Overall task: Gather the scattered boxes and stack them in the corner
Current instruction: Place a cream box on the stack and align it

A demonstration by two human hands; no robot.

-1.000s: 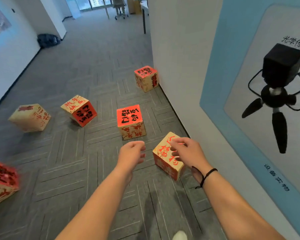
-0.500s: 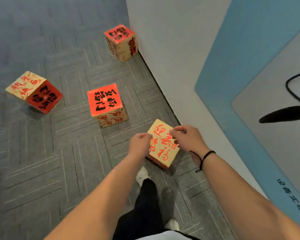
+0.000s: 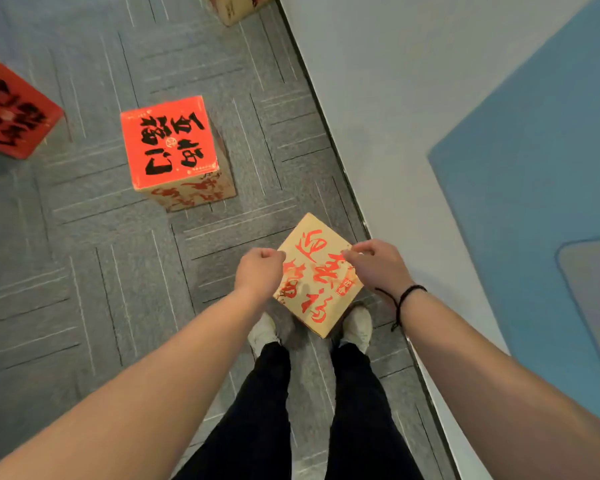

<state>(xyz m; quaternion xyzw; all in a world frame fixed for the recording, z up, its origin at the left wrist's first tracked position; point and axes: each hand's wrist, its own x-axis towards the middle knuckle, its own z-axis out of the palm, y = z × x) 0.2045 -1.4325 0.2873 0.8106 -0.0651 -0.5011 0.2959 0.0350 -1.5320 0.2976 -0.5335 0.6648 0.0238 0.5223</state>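
left hand point(image 3: 260, 271) + right hand point(image 3: 378, 265); grip: tan box point(image 3: 317, 282); above carpet point(image 3: 118, 271)

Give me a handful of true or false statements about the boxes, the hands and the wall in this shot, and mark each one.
1. Both hands are on the tan box with red writing. True: the left hand and right hand hold its opposite sides.
2. The red-topped box is stacked on another box. False: it sits alone on the carpet.
3. The wall is on the person's right. True.
4. The black band is on the left wrist. False: it is on the right wrist.
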